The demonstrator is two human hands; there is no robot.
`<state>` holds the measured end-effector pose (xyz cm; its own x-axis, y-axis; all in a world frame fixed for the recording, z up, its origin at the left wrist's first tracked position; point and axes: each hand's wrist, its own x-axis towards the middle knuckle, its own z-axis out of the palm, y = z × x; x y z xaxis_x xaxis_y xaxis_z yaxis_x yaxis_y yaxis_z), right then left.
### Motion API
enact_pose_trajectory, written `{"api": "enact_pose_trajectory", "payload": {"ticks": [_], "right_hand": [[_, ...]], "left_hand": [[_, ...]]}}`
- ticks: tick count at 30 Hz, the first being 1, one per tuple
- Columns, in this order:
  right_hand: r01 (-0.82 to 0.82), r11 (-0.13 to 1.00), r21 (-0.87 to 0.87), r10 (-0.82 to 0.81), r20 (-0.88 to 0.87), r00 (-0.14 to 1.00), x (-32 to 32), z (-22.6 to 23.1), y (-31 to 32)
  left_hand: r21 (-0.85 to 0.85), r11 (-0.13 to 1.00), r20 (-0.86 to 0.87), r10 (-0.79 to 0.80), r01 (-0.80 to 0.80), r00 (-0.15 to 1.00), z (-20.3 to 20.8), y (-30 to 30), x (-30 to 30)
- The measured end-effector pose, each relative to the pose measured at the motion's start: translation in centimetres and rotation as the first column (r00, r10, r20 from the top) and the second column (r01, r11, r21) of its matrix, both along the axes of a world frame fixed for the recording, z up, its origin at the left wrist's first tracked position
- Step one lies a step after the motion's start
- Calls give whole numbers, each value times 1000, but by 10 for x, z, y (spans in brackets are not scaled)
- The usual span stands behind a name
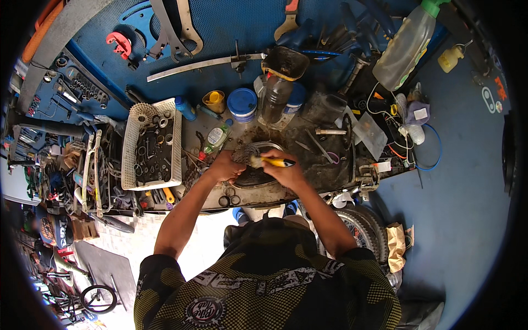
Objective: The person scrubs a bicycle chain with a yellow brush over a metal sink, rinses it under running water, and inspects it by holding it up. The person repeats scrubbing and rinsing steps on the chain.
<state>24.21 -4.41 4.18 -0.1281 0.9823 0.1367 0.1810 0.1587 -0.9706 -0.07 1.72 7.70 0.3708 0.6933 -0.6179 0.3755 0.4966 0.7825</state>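
My left hand point(224, 167) is closed on the near-left edge of a dark, greasy round part point(245, 152), which looks like a bicycle cassette. In my right hand point(285, 171) is a paintbrush with a yellow and black handle point(279, 162). Its pale bristles point(255, 160) point left and reach the part. Both hands are over a shallow oval pan point(275, 146) with a metal rim and dirty dark contents. Fingers cover some of the part and the brush's grip. Several dark rings point(228, 199) lie on the bench beside my left wrist.
A white plastic basket point(177, 143) of small metal parts stands left. Behind the pan are a green-labelled bottle point(216, 136), a blue-lidded tub point(242, 103) and a dark-filled bottle point(275, 100). Cables and a clear spray bottle point(404, 52) are at right; tools hang on the blue pegboard point(225, 27).
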Motion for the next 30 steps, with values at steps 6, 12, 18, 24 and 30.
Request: {"api": "enact_pose_trajectory", "payload": {"ticks": [6,12,18,24,30], "right_hand": [[-92,993,77,88,44,995,4,2,-4],[77,990,117,-84,60,995,5,1,-8],[210,977,28,-209,281,937,11,-19,-7],[157,985,73,-166,149,975,24,-38,-16],[153,986,-68,-99,500,861,33,-29,-10]], "left_hand": [[27,1000,-34,-15,16,999,3,0,4],[47,999,18,-2,1,1000,9,-3,7],[52,999,-29,6,-4,1000,8,3,4],[33,997,-9,64,-64,998,5,2,-5],[59,998,-52,38,-35,998,-2,4,-1]]}}
